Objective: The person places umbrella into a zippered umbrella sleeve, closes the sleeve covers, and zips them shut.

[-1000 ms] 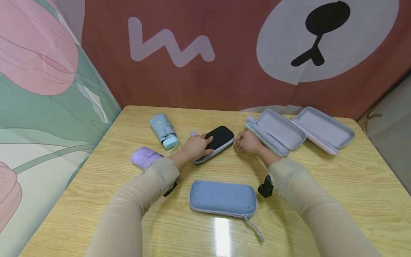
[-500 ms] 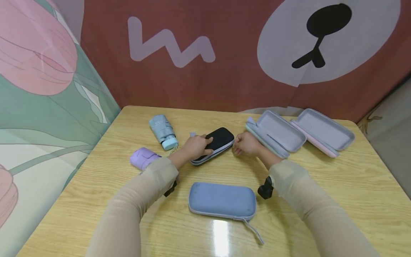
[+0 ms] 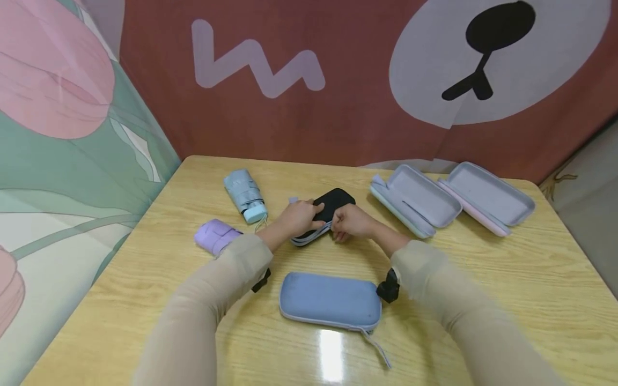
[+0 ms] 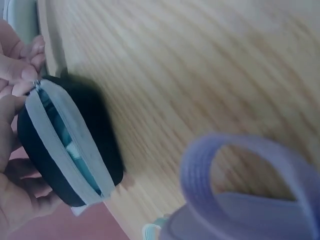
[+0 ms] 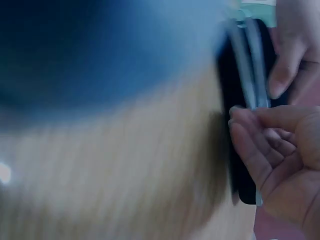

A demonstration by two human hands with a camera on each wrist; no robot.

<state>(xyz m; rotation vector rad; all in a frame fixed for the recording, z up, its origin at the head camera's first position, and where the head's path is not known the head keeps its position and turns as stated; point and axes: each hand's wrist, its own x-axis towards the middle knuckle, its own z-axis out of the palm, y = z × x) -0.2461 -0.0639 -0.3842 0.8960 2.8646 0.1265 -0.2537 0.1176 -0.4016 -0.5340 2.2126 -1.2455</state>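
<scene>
A black zip case [image 3: 335, 199] with a grey zipper lies near the middle of the table. My left hand [image 3: 299, 219] holds it from above, fingers over its top and thumb by the zipped edge. At that front edge, my right hand [image 3: 351, 221] pinches at the zipper slider [image 4: 37, 85] between thumb and finger. Between the zipper tapes a gap shows something teal [image 4: 67, 140] inside, with a small white patch. The left wrist view shows fingers curled about the case's end. In the right wrist view my right thumb and fingertips hide the slider.
A blue zip case [image 3: 330, 299] with a cord lies in front. Folded light-blue [image 3: 245, 195] and purple [image 3: 216, 236] umbrellas lie left. Two opened cases, one mint-edged [image 3: 420, 195], one pink-edged [image 3: 492, 193], stand at the back right. Fabric backdrop [image 3: 347, 123] rises behind the table.
My right hand has moved left along the front edge of the black case, from its right end towards my left hand. The left hand stays on the case.
</scene>
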